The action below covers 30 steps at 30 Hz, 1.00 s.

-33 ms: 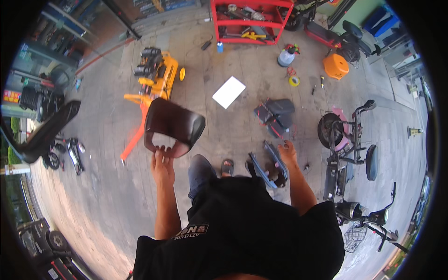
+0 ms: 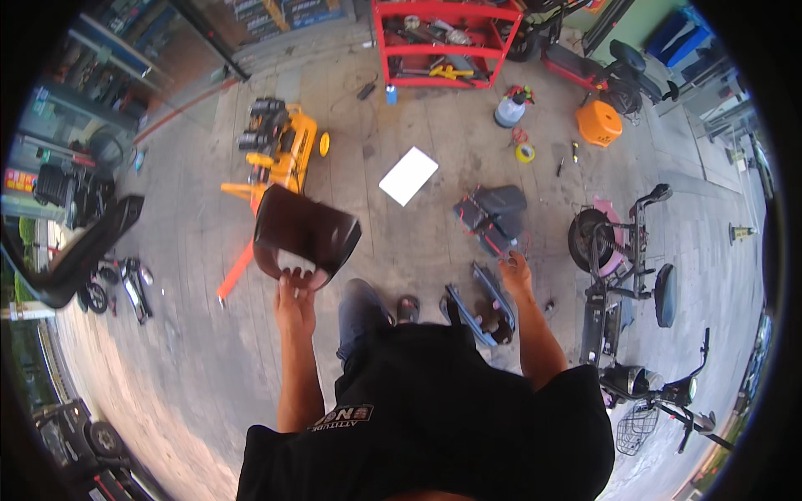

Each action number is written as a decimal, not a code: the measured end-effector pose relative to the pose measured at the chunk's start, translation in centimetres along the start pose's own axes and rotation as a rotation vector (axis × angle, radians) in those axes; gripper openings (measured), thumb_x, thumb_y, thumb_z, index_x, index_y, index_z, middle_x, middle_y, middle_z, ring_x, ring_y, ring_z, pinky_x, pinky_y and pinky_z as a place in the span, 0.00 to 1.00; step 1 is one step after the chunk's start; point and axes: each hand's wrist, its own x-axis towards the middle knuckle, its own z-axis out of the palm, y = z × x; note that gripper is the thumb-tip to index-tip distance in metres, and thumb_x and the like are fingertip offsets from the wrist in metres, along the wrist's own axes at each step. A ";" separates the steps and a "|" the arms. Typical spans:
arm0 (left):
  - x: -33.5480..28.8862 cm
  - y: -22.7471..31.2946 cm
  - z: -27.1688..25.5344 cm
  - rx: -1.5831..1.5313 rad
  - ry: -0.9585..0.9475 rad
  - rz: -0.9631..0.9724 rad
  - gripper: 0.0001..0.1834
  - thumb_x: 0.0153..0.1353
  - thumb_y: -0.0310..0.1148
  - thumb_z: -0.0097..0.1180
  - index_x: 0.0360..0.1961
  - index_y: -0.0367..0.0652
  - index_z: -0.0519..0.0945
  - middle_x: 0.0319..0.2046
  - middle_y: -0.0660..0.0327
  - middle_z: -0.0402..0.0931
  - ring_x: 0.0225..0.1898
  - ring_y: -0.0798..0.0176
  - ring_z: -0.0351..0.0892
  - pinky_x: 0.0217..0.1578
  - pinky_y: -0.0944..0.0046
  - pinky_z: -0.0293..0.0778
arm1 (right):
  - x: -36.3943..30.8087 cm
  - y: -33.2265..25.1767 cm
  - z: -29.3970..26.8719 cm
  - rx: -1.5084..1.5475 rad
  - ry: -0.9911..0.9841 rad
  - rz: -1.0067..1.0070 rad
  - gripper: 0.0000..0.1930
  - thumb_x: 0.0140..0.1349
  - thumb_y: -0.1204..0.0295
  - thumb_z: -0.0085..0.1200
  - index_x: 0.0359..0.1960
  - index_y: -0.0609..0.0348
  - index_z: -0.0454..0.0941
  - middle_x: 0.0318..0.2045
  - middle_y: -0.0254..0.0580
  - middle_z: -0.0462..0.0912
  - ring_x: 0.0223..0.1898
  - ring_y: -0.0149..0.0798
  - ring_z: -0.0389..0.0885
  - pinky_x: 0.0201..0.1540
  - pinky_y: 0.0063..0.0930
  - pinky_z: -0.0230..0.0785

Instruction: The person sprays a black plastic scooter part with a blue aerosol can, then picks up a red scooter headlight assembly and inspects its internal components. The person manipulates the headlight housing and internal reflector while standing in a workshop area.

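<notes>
Dark shell [image 2: 305, 224], one: left hand [image 2: 295, 311] with fingers [image 2: 298, 278] curled at its cut-out, likely for secure grip; right hand [image 2: 516, 272] half-curled, contents unclear, near blue-edged panel [image 2: 471, 316].

Glossy dark-brown hollow shell [image 2: 302, 224], tilted, in midair

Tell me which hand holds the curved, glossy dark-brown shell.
The left hand: its fingers grip at the opening in the shell. The right hand is well apart from it, showing beside the long blue-grey panels.
</notes>
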 end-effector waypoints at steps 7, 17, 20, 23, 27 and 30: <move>20.3 -2.3 8.8 -0.098 -0.095 -0.420 0.23 0.71 0.51 0.52 0.57 0.47 0.77 0.47 0.60 0.83 0.44 0.58 0.84 0.55 0.51 0.79 | 11.1 -5.1 5.7 -0.023 0.046 0.168 0.25 0.60 0.55 0.60 0.55 0.57 0.76 0.43 0.55 0.86 0.49 0.54 0.84 0.51 0.44 0.75; 45.0 -2.3 25.9 -0.093 -0.242 -0.605 0.21 0.67 0.50 0.58 0.47 0.42 0.78 0.38 0.61 0.83 0.44 0.57 0.86 0.57 0.49 0.79 | 17.8 -14.3 9.0 0.032 -0.118 0.503 0.31 0.57 0.52 0.60 0.55 0.64 0.79 0.44 0.57 0.87 0.49 0.52 0.85 0.53 0.38 0.76; 48.3 -2.8 27.8 -0.087 -0.265 -0.597 0.21 0.66 0.48 0.59 0.49 0.43 0.78 0.39 0.61 0.83 0.44 0.57 0.85 0.57 0.48 0.78 | 25.5 -16.9 8.2 -0.031 -0.270 0.437 0.31 0.55 0.53 0.61 0.55 0.63 0.79 0.47 0.58 0.85 0.53 0.51 0.84 0.56 0.38 0.74; 49.6 -4.5 28.7 -0.216 -0.316 -0.618 0.21 0.66 0.47 0.59 0.52 0.45 0.78 0.40 0.62 0.81 0.42 0.61 0.80 0.56 0.53 0.77 | 35.8 -18.5 8.3 -0.027 -0.248 0.347 0.32 0.54 0.51 0.62 0.55 0.62 0.79 0.43 0.57 0.86 0.51 0.50 0.84 0.55 0.39 0.75; 49.4 -8.2 30.9 -0.136 -0.061 -0.520 0.18 0.68 0.49 0.56 0.47 0.45 0.79 0.36 0.67 0.75 0.35 0.67 0.70 0.46 0.65 0.71 | 57.2 -21.5 10.6 -0.047 -0.260 0.327 0.39 0.52 0.50 0.65 0.63 0.57 0.70 0.48 0.58 0.84 0.52 0.53 0.82 0.56 0.42 0.74; 49.3 -11.7 34.0 -0.151 -0.022 -0.457 0.24 0.68 0.49 0.55 0.55 0.43 0.76 0.52 0.62 0.76 0.54 0.62 0.74 0.53 0.61 0.72 | 75.1 -25.3 14.7 -0.070 -0.169 0.162 0.45 0.48 0.50 0.68 0.67 0.55 0.65 0.56 0.61 0.78 0.58 0.58 0.77 0.60 0.46 0.71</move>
